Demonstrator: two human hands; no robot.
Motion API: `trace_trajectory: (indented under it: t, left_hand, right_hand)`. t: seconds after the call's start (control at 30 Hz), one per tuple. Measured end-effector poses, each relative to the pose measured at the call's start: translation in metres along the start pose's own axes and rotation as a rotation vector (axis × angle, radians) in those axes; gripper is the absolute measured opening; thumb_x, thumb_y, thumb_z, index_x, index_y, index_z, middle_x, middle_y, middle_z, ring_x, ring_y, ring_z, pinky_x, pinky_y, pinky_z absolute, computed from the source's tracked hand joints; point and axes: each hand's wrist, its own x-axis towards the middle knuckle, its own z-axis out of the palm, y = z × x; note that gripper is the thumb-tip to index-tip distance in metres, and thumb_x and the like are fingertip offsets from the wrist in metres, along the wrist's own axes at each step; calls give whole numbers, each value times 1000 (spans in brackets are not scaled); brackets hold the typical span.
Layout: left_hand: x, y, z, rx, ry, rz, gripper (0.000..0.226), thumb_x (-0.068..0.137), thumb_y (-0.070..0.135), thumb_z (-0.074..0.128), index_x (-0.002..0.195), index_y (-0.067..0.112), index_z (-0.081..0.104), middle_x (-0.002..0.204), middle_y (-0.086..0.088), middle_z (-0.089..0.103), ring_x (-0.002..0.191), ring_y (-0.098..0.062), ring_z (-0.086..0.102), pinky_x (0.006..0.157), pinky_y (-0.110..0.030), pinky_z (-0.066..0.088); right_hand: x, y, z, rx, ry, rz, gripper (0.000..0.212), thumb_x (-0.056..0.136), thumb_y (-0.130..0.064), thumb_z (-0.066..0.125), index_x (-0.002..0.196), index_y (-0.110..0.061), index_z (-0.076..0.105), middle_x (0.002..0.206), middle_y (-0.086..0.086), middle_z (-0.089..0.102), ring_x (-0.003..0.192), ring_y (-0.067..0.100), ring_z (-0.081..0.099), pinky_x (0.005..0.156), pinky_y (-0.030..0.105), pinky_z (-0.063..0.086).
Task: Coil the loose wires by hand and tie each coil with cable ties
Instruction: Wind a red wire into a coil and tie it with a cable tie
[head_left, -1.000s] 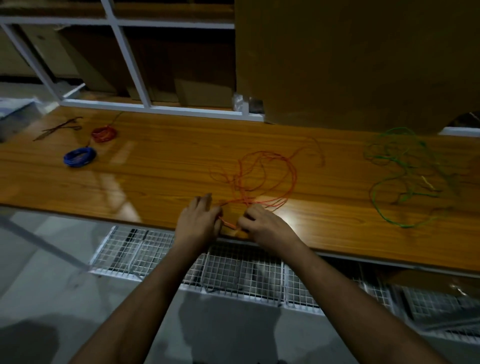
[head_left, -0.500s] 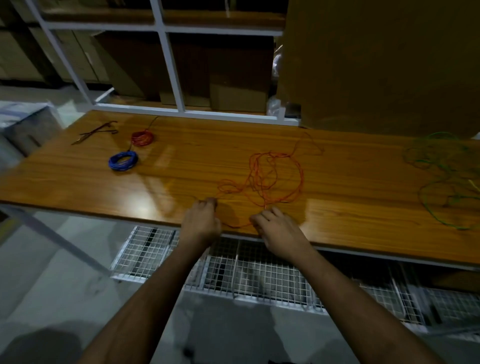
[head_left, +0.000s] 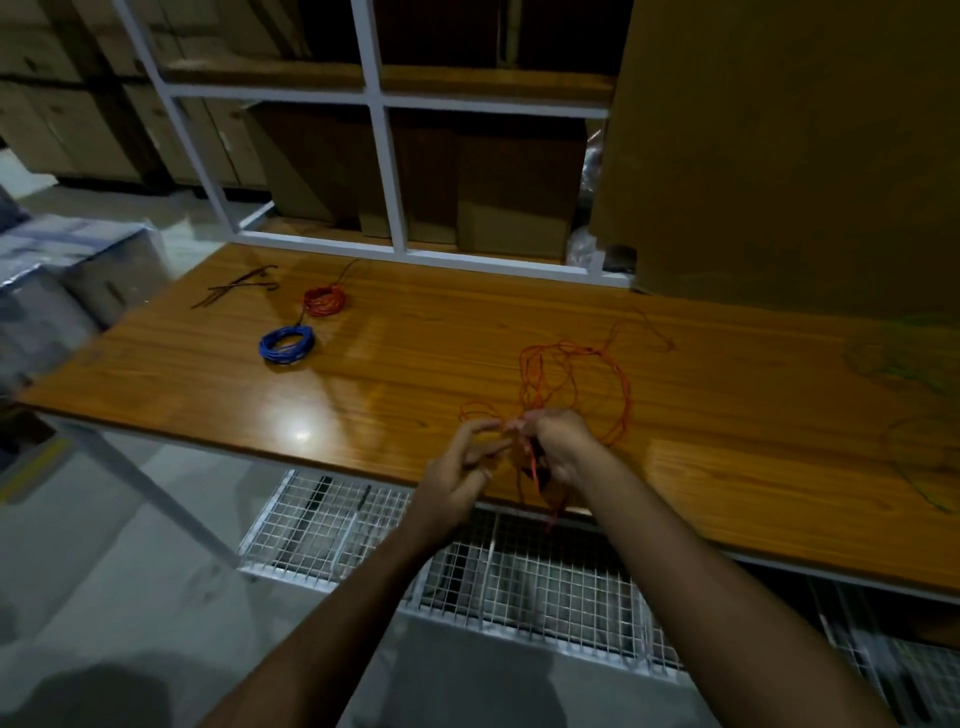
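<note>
The wooden table (head_left: 467, 332) fills the middle of the view, its near edge running from 9 o'clock down toward 4 o'clock. At its far left lie a few dark cable ties (head_left: 236, 286), then a finished red coil (head_left: 324, 300) and a blue coil (head_left: 287, 344) just beside each other, both well apart from the hands. A loose green wire (head_left: 904, 364) sprawls at 3 o'clock, dim and hard to trace.

The loose orange wire (head_left: 576, 384) lies in slack loops on the table at 12 to 1 o'clock from the hands, its tangle stretching away toward the far edge, one end trailing toward 1 o'clock. The right hand (head_left: 558, 447) has its fingers curled round a gathered strand of it, which hangs down past the table edge at 6 o'clock. The left hand (head_left: 457, 470) sits just beside, at 9 o'clock of the right, fingers spread and loosely bent, fingertips near the strand; whether they touch it cannot be told.

The slack must be drawn in from 12 o'clock, so the free left hand seems better placed to feed loops.
</note>
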Motion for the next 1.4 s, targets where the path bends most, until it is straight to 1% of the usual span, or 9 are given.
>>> trace_trajectory:
  t: [0.1,0.2,0.43,0.57,0.7,0.8,0.93,1.07,1.4]
  left_hand:
    - [22,0,0,95,82,-88,52,89,10,52,138,25,46,137,-1,61,123,-23,60,91,-38,54]
    - [43,6,5,298,1,-130,68,93,11,61,150,36,35,146,-1,51,133,-15,48,106,-35,45]
    - [65,8,17,466,-9,-15,29,99,22,60,126,14,65,127,-1,61,117,-11,47,88,-19,34]
    - [70,8,10,265,42,-83,12,100,30,59,101,25,69,96,1,70,91,-12,66,75,-21,48]
    - [81,23,3,218,140,-18,17,99,34,59,86,27,66,74,5,63,67,-8,59,58,-25,45]
    - [89,44,2,147,104,16,20,100,34,58,86,23,67,73,1,61,67,-7,56,59,-25,43]
    - [92,66,6,-2,58,24,17,99,30,60,85,27,69,77,2,63,69,-15,59,60,-31,46]
    - [91,81,-2,22,66,-17,27,98,36,59,77,20,66,91,1,57,70,-6,55,59,-25,47]
    - [88,104,-30,-196,-241,-209,30,105,30,44,82,16,57,58,5,47,58,-14,46,62,-28,40]
  right_hand:
    - [-15,-11,-25,-181,-104,-61,23,94,7,51,112,-3,61,81,9,70,44,9,53,41,21,38]
    - [-33,-21,-50,-390,-196,-190,21,95,3,55,107,-9,68,78,7,67,54,10,51,49,22,38]
    - [-43,-33,-86,-45,-92,-353,37,104,4,28,91,-12,58,78,5,53,64,12,45,61,25,39]
    - [-35,-24,-100,139,21,-253,34,103,7,26,93,-11,54,78,8,51,60,15,46,61,33,46]
    - [-36,-26,-108,-451,197,-373,24,99,-4,47,115,-20,56,107,8,64,85,19,60,75,41,51]
    - [-52,-41,-96,-865,319,-690,57,93,-18,62,143,-27,38,140,0,46,128,21,43,104,44,43]
    - [-68,-64,-81,-1094,203,-915,32,97,-36,56,129,-32,53,125,-6,56,122,17,47,101,41,43]
    - [-65,-71,-87,-849,108,-994,8,99,-30,55,96,-29,62,80,-8,63,76,10,61,70,45,56]
    - [-53,-89,-83,-532,193,-999,14,99,-25,56,95,-27,69,89,-9,66,88,12,62,75,40,54]
